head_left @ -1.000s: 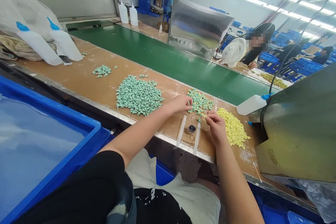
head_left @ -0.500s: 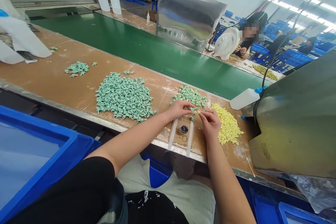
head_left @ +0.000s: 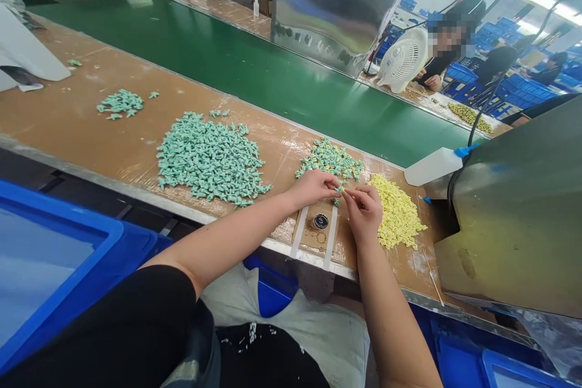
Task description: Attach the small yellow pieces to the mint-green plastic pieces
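Observation:
My left hand (head_left: 317, 188) pinches a small green piece (head_left: 339, 190) at its fingertips. Close against it, my right hand (head_left: 365, 209) has thumb and finger pressed together on a tiny yellow piece (head_left: 344, 190), which touches or nearly touches the green one. Just beyond the hands lies a pile of green pieces with yellow bits (head_left: 330, 159). Right of my right hand is a heap of small yellow pieces (head_left: 396, 212). A big heap of plain green pieces (head_left: 207, 157) spreads to the left. Below my hands, a small round pot with dark contents (head_left: 321, 222) stands between two tape strips.
A green conveyor belt (head_left: 218, 73) runs behind the brown worktop (head_left: 59, 115). A white bottle with a blue cap (head_left: 431, 167) lies beside a metal housing (head_left: 513, 212) at right. A thin stick (head_left: 433, 279) lies near the edge. Across the belt, a person sits by a white fan (head_left: 404, 60).
My two hands have come closer together, bringing the yellow piece up to the green one. The camera view has shifted slightly.

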{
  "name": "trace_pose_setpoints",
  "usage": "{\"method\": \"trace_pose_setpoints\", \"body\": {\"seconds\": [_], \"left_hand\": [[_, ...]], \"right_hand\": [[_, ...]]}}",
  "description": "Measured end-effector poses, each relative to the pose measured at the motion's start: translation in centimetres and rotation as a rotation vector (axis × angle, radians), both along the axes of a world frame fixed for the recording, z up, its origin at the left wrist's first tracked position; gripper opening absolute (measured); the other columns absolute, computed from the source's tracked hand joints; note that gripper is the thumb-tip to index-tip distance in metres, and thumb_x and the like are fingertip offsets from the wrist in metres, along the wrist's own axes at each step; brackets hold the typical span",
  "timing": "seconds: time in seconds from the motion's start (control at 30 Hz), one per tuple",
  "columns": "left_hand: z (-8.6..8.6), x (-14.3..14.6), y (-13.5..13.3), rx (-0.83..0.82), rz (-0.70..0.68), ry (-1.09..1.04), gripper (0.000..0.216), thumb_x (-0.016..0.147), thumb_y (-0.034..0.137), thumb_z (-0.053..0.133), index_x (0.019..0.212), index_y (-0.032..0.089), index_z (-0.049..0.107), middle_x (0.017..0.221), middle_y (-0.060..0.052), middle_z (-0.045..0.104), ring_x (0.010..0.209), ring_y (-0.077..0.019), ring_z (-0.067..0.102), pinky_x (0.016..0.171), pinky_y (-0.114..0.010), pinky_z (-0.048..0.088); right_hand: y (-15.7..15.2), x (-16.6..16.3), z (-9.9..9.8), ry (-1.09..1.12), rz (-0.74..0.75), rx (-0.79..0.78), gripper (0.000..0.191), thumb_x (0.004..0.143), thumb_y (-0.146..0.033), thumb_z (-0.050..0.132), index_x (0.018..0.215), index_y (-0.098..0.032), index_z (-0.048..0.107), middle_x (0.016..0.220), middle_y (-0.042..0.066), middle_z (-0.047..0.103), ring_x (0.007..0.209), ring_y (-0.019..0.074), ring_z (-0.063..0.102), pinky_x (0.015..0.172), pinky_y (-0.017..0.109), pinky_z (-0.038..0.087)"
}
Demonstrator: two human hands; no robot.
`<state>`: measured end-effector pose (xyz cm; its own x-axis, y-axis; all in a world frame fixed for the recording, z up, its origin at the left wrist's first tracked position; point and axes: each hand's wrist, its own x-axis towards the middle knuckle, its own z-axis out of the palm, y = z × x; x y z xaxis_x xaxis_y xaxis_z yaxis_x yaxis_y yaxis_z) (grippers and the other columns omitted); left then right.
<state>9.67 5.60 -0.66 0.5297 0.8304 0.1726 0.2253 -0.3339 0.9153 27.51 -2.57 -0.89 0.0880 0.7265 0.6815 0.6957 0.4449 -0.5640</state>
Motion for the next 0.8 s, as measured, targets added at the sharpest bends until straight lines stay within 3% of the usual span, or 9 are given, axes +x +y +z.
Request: {"method": "trace_pose_setpoints", "body": {"seconds": [0.17,0.37,0.5,0.67,0.8], "left_hand": [[0.5,-0.2,-0.2,0.095,-0.013,0.088,0.013,0.084,0.028,0.081,0.093,0.019,0.078,0.087,-0.001,0.078,0.086,-0.0175,0.071,0.081,-0.03,0.05],[0.7,-0.5,-0.1,0.414,-0.09,0.255,0.005,0.088,0.022,0.076,0.085,0.019,0.073,0.086,-0.003,0.075,0.094,-0.0216,0.065,0.083,-0.032,0.046],[0.3,-0.5,0.0,0.537,-0.166,0.288,0.007,0.092,0.021,0.071,0.085,0.019,0.071,0.09,-0.005,0.075,0.095,-0.0218,0.063,0.085,-0.033,0.045],[0.2,-0.5,0.0,0.539,-0.177,0.248,0.008,0.093,0.026,0.072,0.087,0.02,0.071,0.089,-0.004,0.074,0.094,-0.0215,0.063,0.082,-0.032,0.044],[0.4,-0.6,0.1,0.468,-0.162,0.229,0.009,0.09,0.028,0.075,0.088,0.02,0.072,0.087,-0.004,0.074,0.093,-0.0219,0.064,0.082,-0.032,0.045]], "right_hand": [[-0.3,-0.1,0.2,-0.08,0.002,-0.01,0.013,0.097,-0.033,0.071,0.094,-0.023,0.079,0.087,0.004,0.06,0.069,0.0155,0.056,0.056,0.031,0.047],[-0.3,0.2,0.1,-0.114,0.061,-0.014,0.014,0.096,-0.03,0.072,0.084,-0.023,0.074,0.085,0.003,0.06,0.072,0.0163,0.059,0.058,0.03,0.047],[-0.4,0.6,0.0,-0.091,0.085,-0.068,0.019,0.094,-0.033,0.074,0.079,-0.023,0.07,0.086,0.002,0.06,0.068,0.0149,0.055,0.056,0.03,0.044],[-0.5,1.1,-0.3,-0.032,0.073,-0.141,0.012,0.094,-0.035,0.073,0.094,-0.024,0.07,0.099,0.003,0.06,0.059,0.0111,0.046,0.052,0.03,0.042],[-0.3,1.2,-0.3,-0.047,0.063,-0.205,0.024,0.095,-0.039,0.071,0.113,-0.025,0.067,0.098,0.003,0.06,0.059,0.012,0.045,0.054,0.03,0.042]]}}
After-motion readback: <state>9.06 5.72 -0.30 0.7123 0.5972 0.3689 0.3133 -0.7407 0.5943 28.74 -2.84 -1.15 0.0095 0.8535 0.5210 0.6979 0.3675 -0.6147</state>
